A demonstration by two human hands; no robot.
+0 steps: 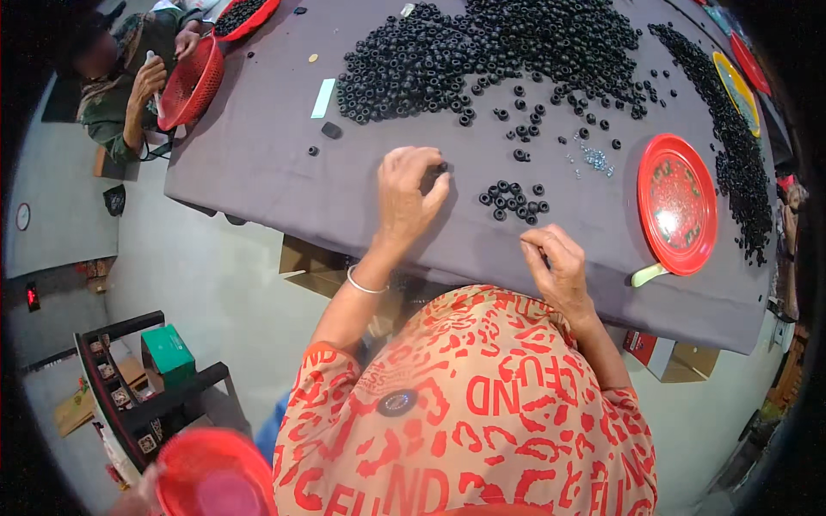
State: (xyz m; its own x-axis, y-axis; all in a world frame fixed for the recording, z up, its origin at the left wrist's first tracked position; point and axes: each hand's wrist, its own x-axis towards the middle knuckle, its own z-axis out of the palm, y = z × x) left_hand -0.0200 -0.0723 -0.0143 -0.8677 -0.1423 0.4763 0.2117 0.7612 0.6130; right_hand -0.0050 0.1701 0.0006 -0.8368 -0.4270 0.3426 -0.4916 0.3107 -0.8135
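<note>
My left hand (408, 191) is raised over the grey-covered table, thumb and fingers closed on a small black ring-shaped part (437, 168). To its right lies a small cluster of the same black parts (514, 203). My right hand (557, 261) is at the near table edge, just below that cluster. Its thumb and index finger are pinched together; whatever they hold is too small or hidden to name. Tiny clear bluish pieces (596, 160) lie beyond the cluster. On the right rests a red round plate (641, 198) with small pieces in it.
A large heap of black parts (490, 64) covers the far middle. Smaller black pieces (731, 155) run along the right, near a yellow plate (738, 90). A pale green handle (649, 275) shows beside the red plate. At far left, another person (129, 86) works by a red basket (196, 86).
</note>
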